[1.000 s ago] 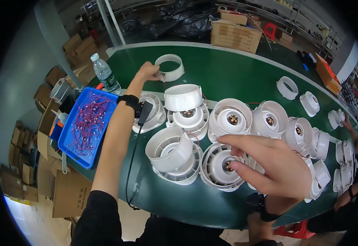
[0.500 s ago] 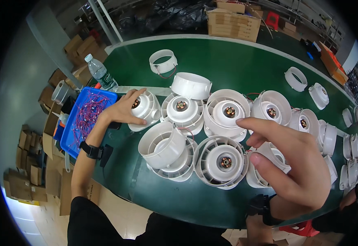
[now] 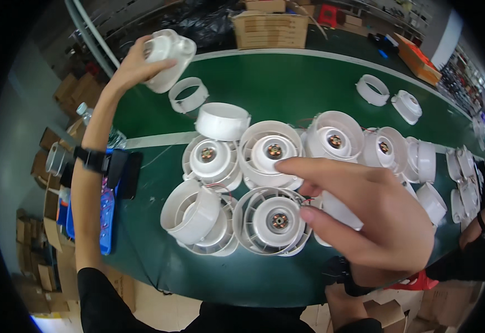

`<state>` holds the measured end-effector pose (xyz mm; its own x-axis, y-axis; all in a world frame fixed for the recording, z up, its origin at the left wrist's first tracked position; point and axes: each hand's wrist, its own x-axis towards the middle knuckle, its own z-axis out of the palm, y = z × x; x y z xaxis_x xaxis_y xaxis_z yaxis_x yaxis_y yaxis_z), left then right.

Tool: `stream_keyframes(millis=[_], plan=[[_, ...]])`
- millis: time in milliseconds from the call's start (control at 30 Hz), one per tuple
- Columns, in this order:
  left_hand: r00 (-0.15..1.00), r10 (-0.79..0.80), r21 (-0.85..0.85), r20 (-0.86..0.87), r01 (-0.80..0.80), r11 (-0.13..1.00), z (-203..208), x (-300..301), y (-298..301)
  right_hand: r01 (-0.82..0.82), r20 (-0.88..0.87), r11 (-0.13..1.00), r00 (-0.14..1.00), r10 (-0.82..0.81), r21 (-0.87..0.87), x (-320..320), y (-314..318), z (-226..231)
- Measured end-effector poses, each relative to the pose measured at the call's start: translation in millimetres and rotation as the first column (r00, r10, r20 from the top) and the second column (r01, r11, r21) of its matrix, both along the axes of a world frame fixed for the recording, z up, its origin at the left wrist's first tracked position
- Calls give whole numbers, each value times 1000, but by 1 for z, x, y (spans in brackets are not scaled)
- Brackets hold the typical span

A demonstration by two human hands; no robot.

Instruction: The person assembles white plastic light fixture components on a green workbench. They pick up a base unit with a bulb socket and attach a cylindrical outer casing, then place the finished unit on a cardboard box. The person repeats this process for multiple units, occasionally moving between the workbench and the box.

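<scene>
My left hand (image 3: 134, 69) is raised over the far left of the green table, its fingers closed round a white plastic fan base (image 3: 174, 49) with a squarish flange. Beneath it lies a loose white ring (image 3: 195, 103). My right hand (image 3: 378, 208) hovers over the near fan housings, thumb and forefinger apart with nothing visible between them. Close to its fingertips are a fan housing with a copper-wound motor core (image 3: 274, 150) and a ribbed one (image 3: 279, 221) in front. A tilted white ring (image 3: 191, 213) leans on another base at the near left. Another ring (image 3: 223, 122) rests against the back-left housing.
At the left edge stand a blue tray (image 3: 107, 225), partly behind my forearm, and a clear bottle (image 3: 117, 137). More white housings (image 3: 420, 160) continue rightward. A cardboard box (image 3: 270, 31) is beyond the far edge. Another person's hand (image 3: 473, 228) shows at right.
My left hand has lifted the fan base from beside the housings and carried it to the far left. My right hand keeps nearly the same pose. The view has shifted.
</scene>
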<state>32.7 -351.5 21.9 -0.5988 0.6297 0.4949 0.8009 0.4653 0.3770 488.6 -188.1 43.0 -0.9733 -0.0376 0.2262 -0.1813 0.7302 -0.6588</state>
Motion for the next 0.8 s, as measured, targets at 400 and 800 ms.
stream_keyframes(millis=[400,800], plan=[[981,-169,-248,91,187,950,-147,29,176,47,125,997,991,-55,68,-20,-7,-2],[807,-472,-370,355,585,722,-81,90,28,4,46,1000,999,-3,-14,-23,-8,-7]])
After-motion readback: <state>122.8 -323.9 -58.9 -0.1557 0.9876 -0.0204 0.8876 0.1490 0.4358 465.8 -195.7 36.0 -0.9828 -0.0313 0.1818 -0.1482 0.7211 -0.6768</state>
